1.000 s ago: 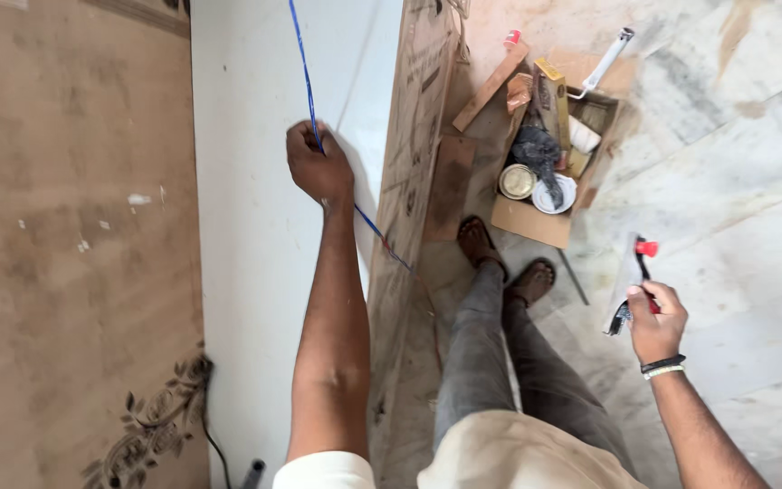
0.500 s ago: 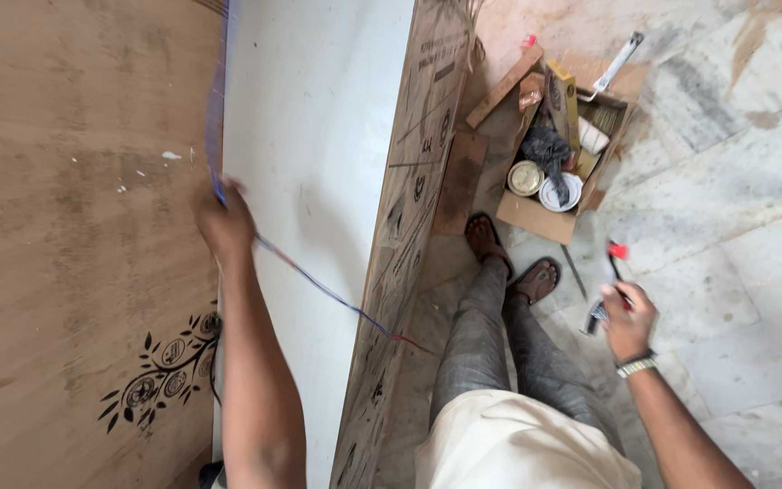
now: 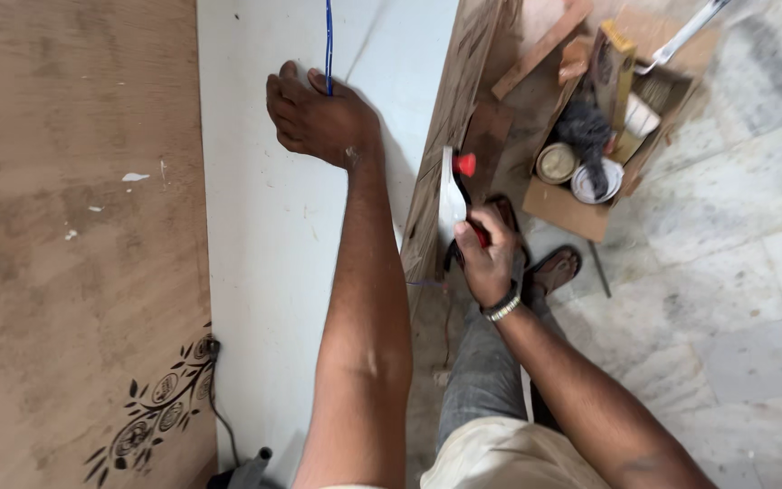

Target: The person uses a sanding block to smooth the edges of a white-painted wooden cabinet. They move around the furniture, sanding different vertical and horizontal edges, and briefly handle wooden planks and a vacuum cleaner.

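Note:
My left hand (image 3: 317, 116) presses a taut blue string (image 3: 328, 41) down onto a white sheet (image 3: 264, 254) that lies on a workbench. The string runs away from the hand toward the far end of the sheet. My right hand (image 3: 486, 258) is closed around a small tool with a red tip and a white blade-like part (image 3: 454, 186), held beside the bench's wooden edge (image 3: 450, 118). My legs and sandalled feet (image 3: 554, 267) stand on the floor below.
Brown plywood (image 3: 65, 226) with a black floral print (image 3: 151, 407) lies left of the white sheet. An open cardboard box (image 3: 590, 154) with tins, a brush and wood scraps sits on the marble floor (image 3: 735, 272). A dark cable (image 3: 219, 417) runs to a tool at the bottom.
My left hand has shifted along the white sheet with the string. My right hand has come in from the floor side to the bench's edge, still gripping the red-tipped tool.

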